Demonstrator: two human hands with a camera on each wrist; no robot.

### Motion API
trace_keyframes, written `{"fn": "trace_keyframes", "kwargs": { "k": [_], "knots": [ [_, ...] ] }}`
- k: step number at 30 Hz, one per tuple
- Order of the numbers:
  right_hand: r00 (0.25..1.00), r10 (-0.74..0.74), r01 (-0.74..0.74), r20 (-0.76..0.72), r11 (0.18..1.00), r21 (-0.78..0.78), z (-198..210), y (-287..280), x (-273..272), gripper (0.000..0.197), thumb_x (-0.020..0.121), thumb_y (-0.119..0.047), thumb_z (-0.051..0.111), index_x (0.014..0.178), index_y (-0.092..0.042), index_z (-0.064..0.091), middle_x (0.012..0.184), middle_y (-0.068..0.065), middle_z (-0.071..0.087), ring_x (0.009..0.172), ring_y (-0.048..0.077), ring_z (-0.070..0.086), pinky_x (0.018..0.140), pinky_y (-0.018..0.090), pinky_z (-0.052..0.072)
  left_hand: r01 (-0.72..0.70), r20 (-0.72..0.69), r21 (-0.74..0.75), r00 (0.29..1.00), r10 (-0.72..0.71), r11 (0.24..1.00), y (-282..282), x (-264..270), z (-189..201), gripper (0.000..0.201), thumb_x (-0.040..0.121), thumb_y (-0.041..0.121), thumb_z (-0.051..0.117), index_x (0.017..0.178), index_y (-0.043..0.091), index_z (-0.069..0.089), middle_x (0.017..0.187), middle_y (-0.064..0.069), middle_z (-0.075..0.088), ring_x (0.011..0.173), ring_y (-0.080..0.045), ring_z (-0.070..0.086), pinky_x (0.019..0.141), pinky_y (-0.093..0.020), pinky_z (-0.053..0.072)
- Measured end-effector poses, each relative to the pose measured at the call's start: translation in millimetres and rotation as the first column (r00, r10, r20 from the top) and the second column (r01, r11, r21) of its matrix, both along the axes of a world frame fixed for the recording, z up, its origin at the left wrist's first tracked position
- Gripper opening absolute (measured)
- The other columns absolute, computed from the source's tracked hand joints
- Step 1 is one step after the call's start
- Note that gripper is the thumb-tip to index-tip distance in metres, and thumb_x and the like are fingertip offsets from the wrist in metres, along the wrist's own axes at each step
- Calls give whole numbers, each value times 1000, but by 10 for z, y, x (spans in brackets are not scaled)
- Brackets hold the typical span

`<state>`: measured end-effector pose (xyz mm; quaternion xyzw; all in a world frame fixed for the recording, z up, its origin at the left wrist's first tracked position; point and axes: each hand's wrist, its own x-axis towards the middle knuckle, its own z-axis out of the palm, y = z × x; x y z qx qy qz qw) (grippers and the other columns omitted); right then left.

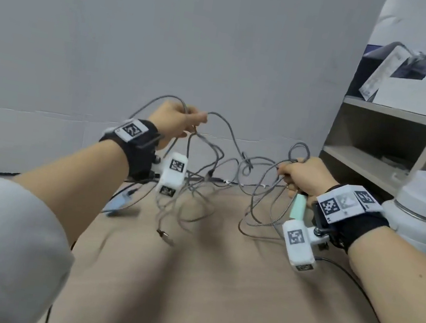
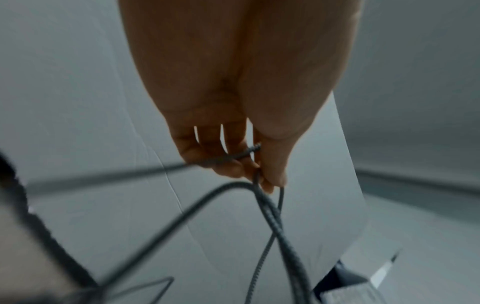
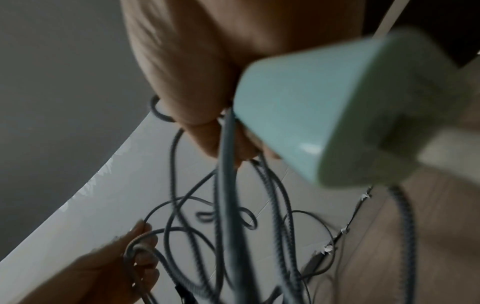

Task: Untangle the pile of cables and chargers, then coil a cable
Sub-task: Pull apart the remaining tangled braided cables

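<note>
A tangle of grey braided cables [image 1: 204,176] hangs between my two raised hands over a tan table [image 1: 214,287]. My left hand [image 1: 176,122] pinches cable strands high at the left; the left wrist view shows its fingertips [image 2: 233,168] closed on the cable [image 2: 270,214]. My right hand [image 1: 301,175] grips a bunch of cable loops and a pale green charger [image 1: 298,208], seen large in the right wrist view as the charger [image 3: 337,115] beside the gripped cables [image 3: 228,185]. A loose plug end [image 1: 164,234] dangles near the table.
A blue charger [image 1: 119,202] lies on the table under my left wrist. A white bottle [image 1: 421,211] stands at the right edge. A shelf unit [image 1: 392,150] rises behind my right hand, with a box on top. A grey wall [image 1: 169,42] backs the table.
</note>
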<state>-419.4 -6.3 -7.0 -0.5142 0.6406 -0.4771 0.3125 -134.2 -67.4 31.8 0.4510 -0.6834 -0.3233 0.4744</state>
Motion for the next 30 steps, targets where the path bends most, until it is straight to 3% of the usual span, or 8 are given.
{"fn": "trace_keyframes", "kwargs": {
  "k": [5, 8, 12, 15, 21, 24, 27, 30],
  "knots": [
    [949, 314, -313, 2, 948, -58, 90, 108, 290, 55, 90, 9, 61, 133, -23, 47, 42, -8, 42, 38, 9, 33, 41, 23, 31, 183, 74, 37, 980, -186, 982, 18, -57, 11, 17, 92, 20, 72, 82, 6, 71, 64, 3, 61, 58, -11, 52, 60, -24, 46],
    [903, 416, -426, -111, 899, -100, 144, 86, 523, 71, 90, 5, 65, 144, -31, 38, 41, -10, 43, 35, 6, 35, 37, 20, 32, 250, 322, -37, 920, -225, 968, 57, -103, -15, 20, 85, 35, 79, 82, 15, 78, 61, 0, 60, 60, -18, 50, 63, -33, 45],
    [852, 413, -480, -323, 862, -164, 197, 47, 745, 16, 94, -15, 69, 105, -5, 67, 43, -12, 45, 37, 1, 36, 41, 19, 31, 337, 463, -94, 848, -259, 937, 149, -148, 22, 16, 85, 44, 77, 80, 30, 80, 57, -1, 50, 58, -20, 42, 60, -31, 36],
    [868, 235, -349, -438, 915, -201, 177, -55, 730, 35, 93, -36, 70, 79, -4, 68, 47, -8, 48, 39, 4, 38, 45, 24, 33, 287, 436, -61, 869, -234, 956, 200, -105, -22, 34, 75, 63, 75, 91, 34, 78, 66, 4, 62, 61, -22, 51, 62, -35, 47],
    [994, 41, -67, -99, 958, -278, 231, -207, 318, 24, 98, -19, 64, 76, -12, 69, 60, 8, 55, 49, 19, 45, 39, 21, 31, 237, 637, 147, 720, -275, 960, 203, 125, -469, 17, 97, 32, 65, 91, 20, 76, 68, 8, 72, 55, -11, 48, 53, -23, 42],
    [993, 116, -110, 9, 960, -258, 283, -119, 266, 19, 100, -14, 61, 91, 1, 67, 60, 13, 45, 38, 13, 40, 36, 18, 28, 201, 544, 84, 811, -214, 976, 150, 175, -531, 16, 99, 30, 63, 111, 21, 70, 65, 4, 64, 46, -3, 45, 50, -20, 38],
    [951, 304, -310, -63, 932, -189, 336, 13, 362, 25, 102, -19, 59, 93, 2, 67, 53, 5, 41, 37, 10, 33, 35, 19, 27, 246, 385, 135, 880, -280, 960, 199, -61, -476, 52, 93, 36, 70, 139, 35, 47, 74, 4, 64, 46, 3, 51, 44, -12, 37],
    [934, 331, -350, -135, 922, -165, 350, 47, 417, 27, 102, -21, 59, 95, 3, 69, 53, 4, 41, 40, 10, 31, 36, 20, 27, 321, 362, 146, 863, -353, 936, 244, -333, -447, 18, 96, 34, 68, 109, 22, 67, 68, 6, 61, 51, -7, 48, 41, -21, 34]
  ]
}}
